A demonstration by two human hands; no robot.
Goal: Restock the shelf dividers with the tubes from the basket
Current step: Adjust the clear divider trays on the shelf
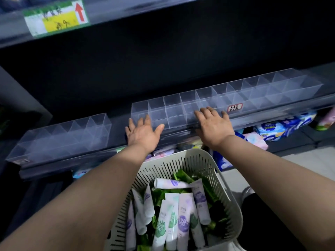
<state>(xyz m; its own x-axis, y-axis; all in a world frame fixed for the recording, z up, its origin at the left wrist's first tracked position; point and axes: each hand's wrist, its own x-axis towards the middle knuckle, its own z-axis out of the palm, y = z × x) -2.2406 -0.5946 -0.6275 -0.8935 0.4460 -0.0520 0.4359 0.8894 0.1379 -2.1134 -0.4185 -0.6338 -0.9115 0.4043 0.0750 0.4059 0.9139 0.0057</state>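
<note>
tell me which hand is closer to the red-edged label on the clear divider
Right. The right hand rests just left of the label; the left hand lies further left, at the left end of the clear divider.

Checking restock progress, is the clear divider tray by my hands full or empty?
Empty: every compartment of the divider tray shows bare clear plastic; the tubes lie in the basket.

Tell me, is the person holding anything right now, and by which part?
Nothing is held. The left hand and right hand lie open, straight fingers at the front of the clear divider tray; the tubes lie in the basket.
</note>
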